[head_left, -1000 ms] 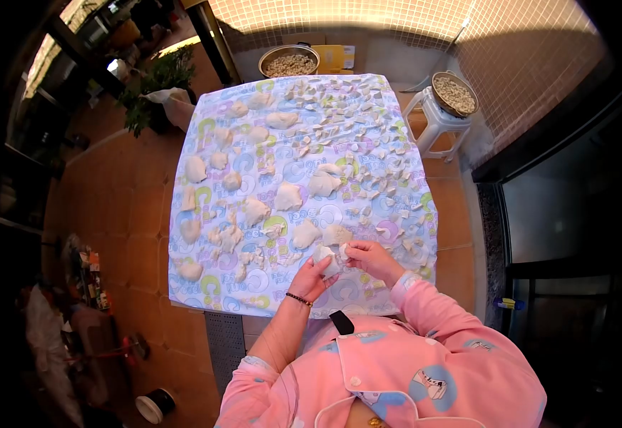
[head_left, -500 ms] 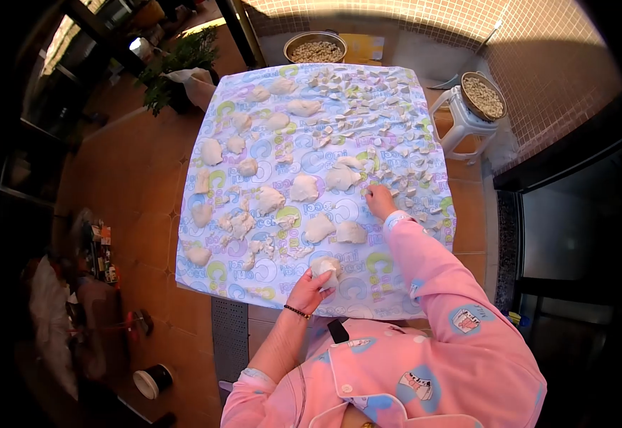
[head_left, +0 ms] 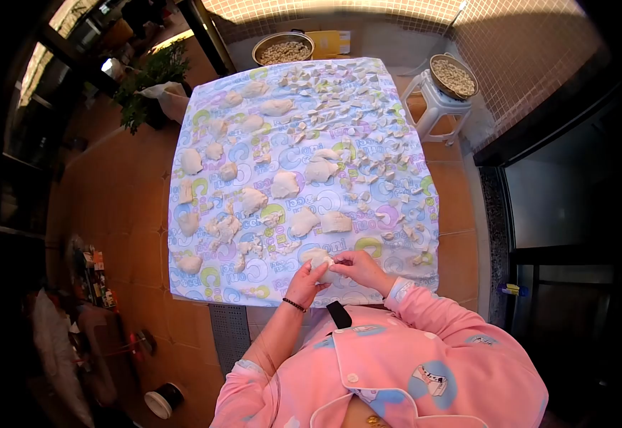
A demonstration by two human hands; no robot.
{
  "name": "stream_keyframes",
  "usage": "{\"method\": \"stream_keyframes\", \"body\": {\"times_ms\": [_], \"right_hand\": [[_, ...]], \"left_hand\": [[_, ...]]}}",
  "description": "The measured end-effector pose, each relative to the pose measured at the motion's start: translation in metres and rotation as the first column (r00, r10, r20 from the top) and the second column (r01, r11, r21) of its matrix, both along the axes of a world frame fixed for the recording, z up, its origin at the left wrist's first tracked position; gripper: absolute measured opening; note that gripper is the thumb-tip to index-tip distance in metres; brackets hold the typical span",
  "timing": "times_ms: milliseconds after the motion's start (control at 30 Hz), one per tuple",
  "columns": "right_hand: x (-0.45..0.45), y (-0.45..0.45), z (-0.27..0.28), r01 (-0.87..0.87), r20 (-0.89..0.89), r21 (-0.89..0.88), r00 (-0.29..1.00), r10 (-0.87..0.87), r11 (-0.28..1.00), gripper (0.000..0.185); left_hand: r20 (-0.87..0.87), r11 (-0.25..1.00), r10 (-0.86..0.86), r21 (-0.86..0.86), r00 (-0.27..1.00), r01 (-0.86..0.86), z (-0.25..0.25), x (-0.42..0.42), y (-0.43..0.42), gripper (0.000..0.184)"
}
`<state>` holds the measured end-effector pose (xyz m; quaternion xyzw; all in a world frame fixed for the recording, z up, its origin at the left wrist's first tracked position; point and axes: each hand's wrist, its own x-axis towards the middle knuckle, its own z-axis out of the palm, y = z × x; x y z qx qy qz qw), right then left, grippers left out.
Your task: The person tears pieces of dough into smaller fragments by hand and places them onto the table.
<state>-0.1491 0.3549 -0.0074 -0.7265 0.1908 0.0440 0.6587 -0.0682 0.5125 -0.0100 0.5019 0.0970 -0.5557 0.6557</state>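
Near the table's front edge, my left hand (head_left: 302,286) is closed round a pale white lump (head_left: 315,255) with a soft, uneven surface. My right hand (head_left: 363,271) meets the lump's right side, its thumb and fingertips pinched together against it; any bit between them is too small to make out. Just beyond lie two more big lumps, a rounded one (head_left: 304,222) and a blockier one (head_left: 336,222). Crumbled white pieces (head_left: 223,228) are heaped to the left. Many small broken bits (head_left: 368,160) cover the right and far right of the printed cloth (head_left: 254,291).
A round pan of pale pieces (head_left: 282,51) stands behind the table, beside a yellow box (head_left: 329,43). Another round tray (head_left: 454,76) rests on a white plastic stool (head_left: 436,107) at the right. A leafy plant (head_left: 155,77) is at the far left; a white tub (head_left: 162,401) is on the floor.
My right hand has come back from the small bits at the right to the lump in my left hand. The whole view has shifted slightly, moving the table left.
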Motion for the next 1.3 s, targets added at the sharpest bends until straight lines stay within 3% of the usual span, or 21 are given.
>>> {"method": "stream_keyframes", "body": {"times_ms": [167, 400, 467, 700, 800, 867, 900, 1033, 1067, 1133, 1167, 1233, 1300], "right_hand": [[-0.016, 0.01, 0.003, 0.073, -0.132, 0.107, 0.99, -0.059, 0.992, 0.023], [-0.03, 0.005, -0.001, 0.092, -0.117, 0.108, 0.99, -0.079, 0.99, 0.022], [-0.034, 0.002, -0.001, 0.108, -0.087, 0.203, 0.992, -0.092, 0.973, 0.021], [-0.041, -0.009, 0.001, 0.143, -0.091, 0.263, 0.988, -0.123, 0.954, 0.02], [-0.042, -0.021, 0.004, 0.171, -0.146, 0.406, 0.982, -0.121, 0.898, 0.021], [-0.041, -0.036, -0.004, 0.241, -0.13, 0.639, 0.97, -0.207, 0.73, 0.018], [-0.038, -0.049, -0.011, 0.236, -0.126, 0.638, 0.971, -0.203, 0.733, 0.018], [-0.019, -0.109, -0.032, 0.467, -0.159, 0.356, 0.884, -0.44, 0.809, 0.012], [-0.013, -0.121, -0.039, 0.459, -0.161, 0.359, 0.888, -0.431, 0.813, 0.012], [0.001, -0.139, -0.057, 0.413, -0.135, -0.018, 0.901, -0.411, 0.911, 0.016], [0.007, -0.147, -0.066, 0.405, -0.137, -0.013, 0.905, -0.403, 0.914, 0.016], [0.018, -0.156, -0.083, 0.261, -0.193, -0.234, 0.932, -0.307, 0.937, 0.02], [0.024, -0.156, -0.097, 0.293, -0.162, -0.282, 0.924, -0.346, 0.914, 0.021]], "left_hand": [[0.091, 0.99, -0.118, 0.084, 0.989, 0.11, 0.002, -0.007, 0.003, 0.028], [0.075, 0.98, -0.197, 0.05, 0.978, 0.193, 0.0, -0.01, 0.0, 0.024], [0.047, 0.98, -0.2, 0.026, 0.979, 0.199, 0.003, -0.011, -0.004, 0.023], [0.024, 0.976, -0.218, 0.017, 0.976, 0.218, 0.0, -0.014, -0.013, 0.019], [-0.044, 0.985, -0.172, -0.035, 0.984, 0.171, 0.001, -0.014, -0.017, 0.02], [-0.128, 0.994, -0.088, -0.073, 0.988, 0.079, 0.003, -0.013, -0.021, 0.022], [-0.125, 0.994, -0.084, -0.075, 0.989, 0.075, 0.006, -0.013, -0.024, 0.022], [-0.065, 0.996, -0.089, -0.005, 0.994, 0.088, 0.012, -0.014, -0.024, 0.024], [-0.058, 0.996, -0.09, -0.014, 0.994, 0.089, 0.011, -0.015, -0.023, 0.025], [-0.057, 0.998, -0.065, -0.006, 0.996, 0.065, 0.01, -0.02, -0.019, 0.025], [-0.056, 0.999, -0.051, 0.001, 0.997, 0.051, 0.01, -0.022, -0.017, 0.025], [-0.049, 1.0, -0.025, 0.013, 0.998, 0.026, 0.006, -0.026, -0.013, 0.025], [-0.041, 1.0, -0.002, 0.022, 0.999, 0.003, 0.005, -0.029, -0.011, 0.024]]}}
